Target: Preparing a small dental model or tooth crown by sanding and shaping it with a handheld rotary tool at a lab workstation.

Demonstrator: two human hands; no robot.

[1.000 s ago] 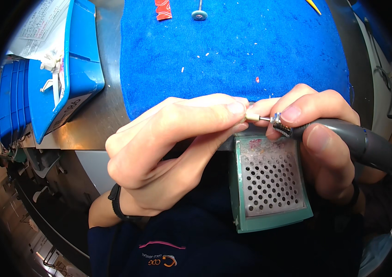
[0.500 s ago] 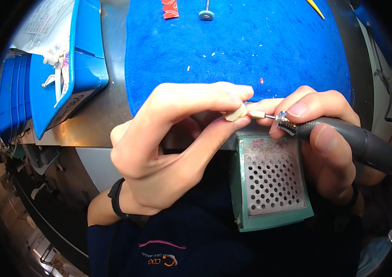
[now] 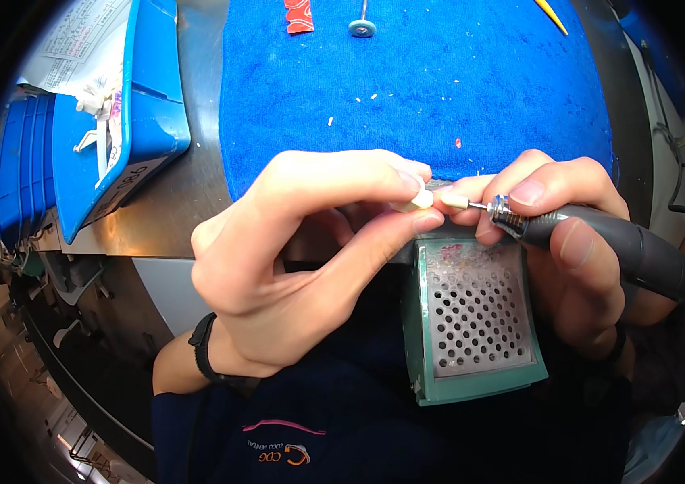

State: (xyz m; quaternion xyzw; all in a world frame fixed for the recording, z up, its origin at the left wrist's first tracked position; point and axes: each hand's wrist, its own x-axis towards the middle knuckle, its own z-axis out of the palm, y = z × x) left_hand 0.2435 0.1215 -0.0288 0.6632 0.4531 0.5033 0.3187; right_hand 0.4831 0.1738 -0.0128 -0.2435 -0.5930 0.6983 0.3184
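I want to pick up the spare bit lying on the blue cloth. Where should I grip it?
Probably by the thin shank of the spare bit, pinched from above across its sides: it lies flat on the blue cloth, and the round blue-grey head is wider and rounded.

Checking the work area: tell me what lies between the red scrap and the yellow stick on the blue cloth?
Head view: a small disc-headed bit lies between them on the blue cloth.

Packages and labels I can make out:

- White printed paper sheet [image 3: 76,40], upper left, lying in the top of the blue bin [image 3: 153,97]; text too small to tell.
- Small red packet [image 3: 299,14] with white markings, top edge of the blue cloth [image 3: 439,89], cut off by the frame.
- Dark lettering on the blue bin's front wall.

I see no screens or signs.
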